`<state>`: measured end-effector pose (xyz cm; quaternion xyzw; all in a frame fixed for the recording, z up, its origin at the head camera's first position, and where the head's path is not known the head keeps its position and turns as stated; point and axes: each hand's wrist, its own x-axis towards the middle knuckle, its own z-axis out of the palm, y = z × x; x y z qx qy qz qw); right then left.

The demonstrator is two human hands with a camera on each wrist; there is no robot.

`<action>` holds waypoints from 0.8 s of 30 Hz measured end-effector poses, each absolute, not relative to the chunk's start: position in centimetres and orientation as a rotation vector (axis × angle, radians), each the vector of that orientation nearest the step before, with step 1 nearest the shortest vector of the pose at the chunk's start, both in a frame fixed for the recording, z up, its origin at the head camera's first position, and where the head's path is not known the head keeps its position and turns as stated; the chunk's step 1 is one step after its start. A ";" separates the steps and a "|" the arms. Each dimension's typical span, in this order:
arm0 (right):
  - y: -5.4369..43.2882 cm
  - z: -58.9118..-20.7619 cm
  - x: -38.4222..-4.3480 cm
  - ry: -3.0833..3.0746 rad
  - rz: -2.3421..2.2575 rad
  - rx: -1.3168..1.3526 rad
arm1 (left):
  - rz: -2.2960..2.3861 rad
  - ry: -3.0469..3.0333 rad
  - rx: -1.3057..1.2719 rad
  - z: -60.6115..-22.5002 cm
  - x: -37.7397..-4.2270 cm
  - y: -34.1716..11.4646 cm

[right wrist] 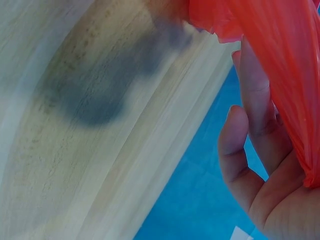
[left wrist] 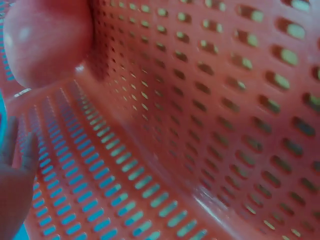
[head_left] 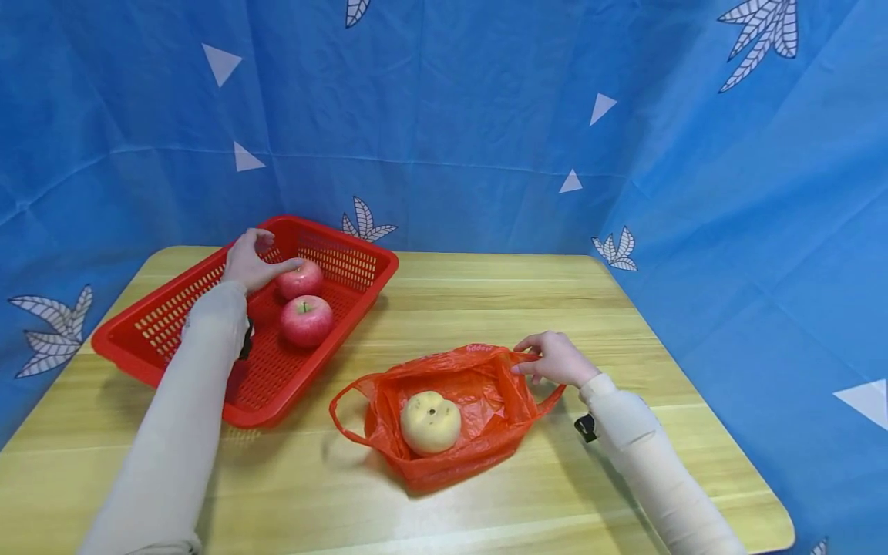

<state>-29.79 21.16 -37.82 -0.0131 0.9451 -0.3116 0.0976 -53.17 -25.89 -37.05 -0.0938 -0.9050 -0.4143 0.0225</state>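
My left hand is over the red plastic basket, its fingers and thumb spread apart. The thumb overlaps the farther red apple in the head view; whether it touches the fruit I cannot tell. A second red apple lies nearer on the basket floor. In the left wrist view an apple stands apart from the visible fingers. With my right hand I hold the right side of an orange-red plastic bag by its handle. Inside the gaping bag sits a pale yellow, lumpy fruit.
Basket and bag both stand on a light wooden table, the basket at the left and the bag in the middle. The bag's left handle loops out loosely. A blue patterned cloth hangs behind the table and along its right side.
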 end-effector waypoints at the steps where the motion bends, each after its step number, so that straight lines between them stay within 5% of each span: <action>1: 21.1 -37.8 -29.8 2.798 -0.925 -0.040 | -1.270 -2.843 -0.292 -37.2 -53.3 -26.0; 24: 20.6 -38.7 -29.8 2.757 -1.085 -0.061 | -0.918 -3.102 -0.455 -38.4 -54.1 -23.8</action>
